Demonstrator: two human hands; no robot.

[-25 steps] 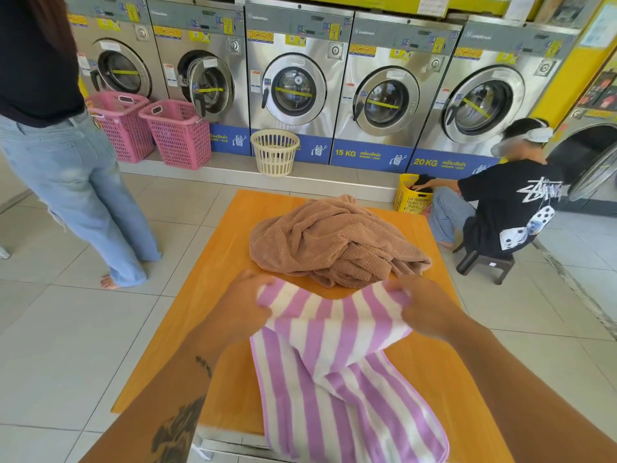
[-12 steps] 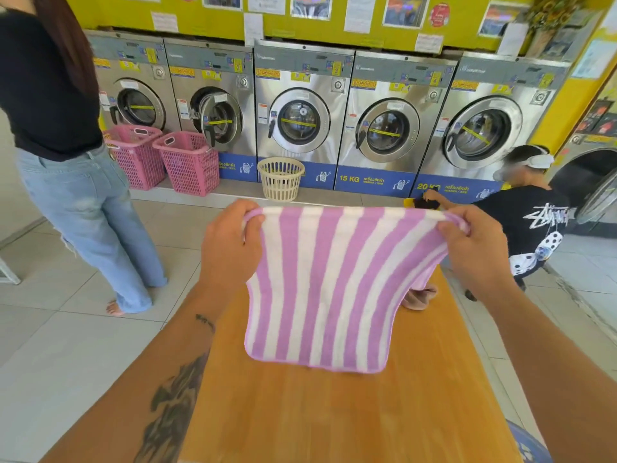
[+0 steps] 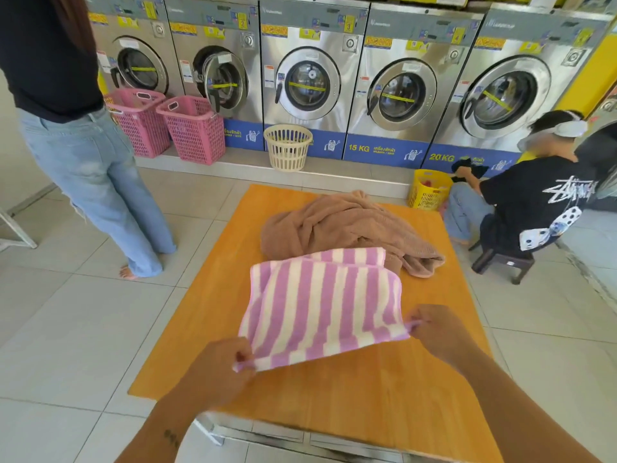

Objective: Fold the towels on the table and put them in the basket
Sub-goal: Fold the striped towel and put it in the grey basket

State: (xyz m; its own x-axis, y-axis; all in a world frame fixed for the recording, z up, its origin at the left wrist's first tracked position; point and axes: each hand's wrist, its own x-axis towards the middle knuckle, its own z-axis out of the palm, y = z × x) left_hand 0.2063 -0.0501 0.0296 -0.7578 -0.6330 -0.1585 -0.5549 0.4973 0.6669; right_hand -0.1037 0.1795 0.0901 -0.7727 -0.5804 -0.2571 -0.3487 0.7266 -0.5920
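We pinch the 2 near corners of the purple-and-white striped terry towel [image 3: 320, 302], left hand [image 3: 217, 372] and right hand [image 3: 437, 332] each on its own side; its long axis runs side to side between our hands, neither nearer; it looks doubled, its far fold just beside the crumpled brown towel [image 3: 344, 225] on the orange wooden table [image 3: 334, 412].

Row of steel washing machines [image 3: 309, 28], standing person [image 3: 83, 162] in jeans, seated person [image 3: 534, 202] on dark stool [image 3: 504, 260]
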